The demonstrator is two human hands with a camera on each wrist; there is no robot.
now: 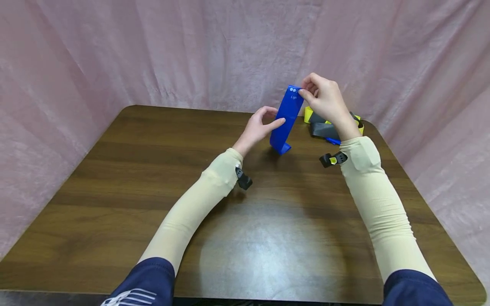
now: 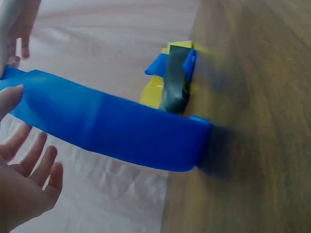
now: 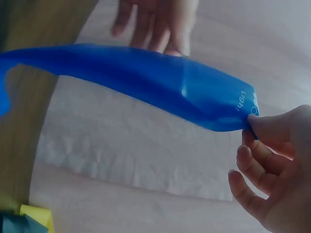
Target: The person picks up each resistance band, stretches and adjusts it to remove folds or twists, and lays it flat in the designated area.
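Note:
A blue stretch band (image 1: 285, 121) stands tilted over the wooden table (image 1: 153, 170), its lower end folded on the tabletop. My right hand (image 1: 305, 90) pinches the top end, near the white print, between thumb and fingers. The wrist view shows that pinch (image 3: 250, 124) at the band's (image 3: 155, 82) corner. My left hand (image 1: 273, 120) is beside the band's middle, one straight finger touching its face. In the left wrist view the left hand (image 2: 24, 170) is spread loosely under the band (image 2: 121, 128), with the thumb against it.
A heap of yellow, grey and blue bands (image 1: 325, 125) lies on the table's far right, just behind my right wrist; the same heap of bands (image 2: 172, 82) shows in the left wrist view. Pink cloth (image 1: 191, 51) hangs behind and beside the table.

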